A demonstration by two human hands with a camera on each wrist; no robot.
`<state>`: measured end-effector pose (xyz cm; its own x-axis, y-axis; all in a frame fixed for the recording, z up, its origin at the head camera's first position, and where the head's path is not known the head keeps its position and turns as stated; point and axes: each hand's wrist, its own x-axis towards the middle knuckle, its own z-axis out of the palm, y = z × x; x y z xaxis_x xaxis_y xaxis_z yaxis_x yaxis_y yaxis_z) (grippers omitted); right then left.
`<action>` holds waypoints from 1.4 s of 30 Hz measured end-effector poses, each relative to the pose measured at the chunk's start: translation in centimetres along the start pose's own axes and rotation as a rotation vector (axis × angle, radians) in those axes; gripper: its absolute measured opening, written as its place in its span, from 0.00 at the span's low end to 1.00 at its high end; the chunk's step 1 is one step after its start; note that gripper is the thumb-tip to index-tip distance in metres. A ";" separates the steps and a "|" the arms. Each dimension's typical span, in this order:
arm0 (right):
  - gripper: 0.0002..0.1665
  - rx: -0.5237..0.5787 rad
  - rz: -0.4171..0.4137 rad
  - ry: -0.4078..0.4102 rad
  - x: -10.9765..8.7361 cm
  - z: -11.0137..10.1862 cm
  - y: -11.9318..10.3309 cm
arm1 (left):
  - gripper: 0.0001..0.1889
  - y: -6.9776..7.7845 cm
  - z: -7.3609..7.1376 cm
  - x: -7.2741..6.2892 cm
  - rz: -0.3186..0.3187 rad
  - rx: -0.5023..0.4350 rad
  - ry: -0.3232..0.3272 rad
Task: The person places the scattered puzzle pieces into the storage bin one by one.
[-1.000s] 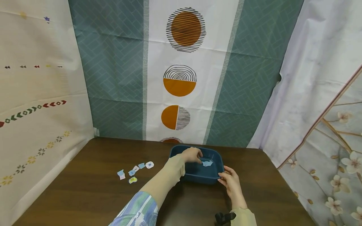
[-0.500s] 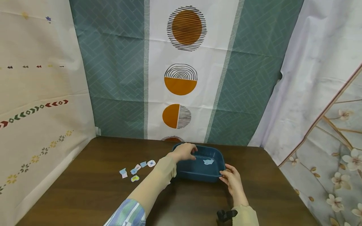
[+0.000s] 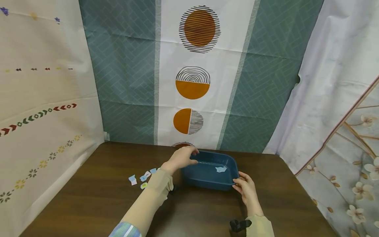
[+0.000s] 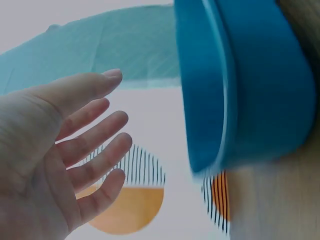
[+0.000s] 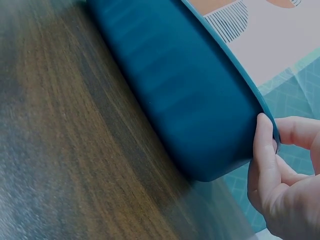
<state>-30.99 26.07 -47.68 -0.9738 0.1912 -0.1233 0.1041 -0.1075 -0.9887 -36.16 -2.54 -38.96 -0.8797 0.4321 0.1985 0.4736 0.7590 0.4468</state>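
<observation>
Near the far edge of the tabletop (image 3: 88, 204) we have the blue tub (image 3: 204, 183) — likely light, stiff and slick, so best taken by its rim (image 4: 228, 85) — our right grip (image 3: 245, 188) pinching its near right corner, our left grip (image 3: 181, 158) spread and empty by its left end.

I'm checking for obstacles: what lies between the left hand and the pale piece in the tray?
In the head view, only the bare floor of the tray shows between the left hand and the pale piece.
</observation>
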 end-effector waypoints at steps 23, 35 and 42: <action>0.35 -0.016 0.005 0.004 -0.1 0.0 -0.2 | 0.25 -8.5 -3.5 -8.1 -0.206 -0.167 0.146; 0.34 -0.019 0.007 0.011 0.1 -0.3 -0.3 | 0.27 -12.3 -4.2 -10.9 -0.270 -0.142 0.172; 0.35 -0.008 0.005 -0.013 0.0 -0.1 -0.1 | 0.29 -14.3 -4.0 -13.0 -0.292 -0.152 0.147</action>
<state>-31.01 26.18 -47.61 -0.9757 0.1783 -0.1275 0.1109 -0.1004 -0.9887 -31.69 -20.96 -44.41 -0.9789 0.1245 0.1620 0.1994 0.7545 0.6253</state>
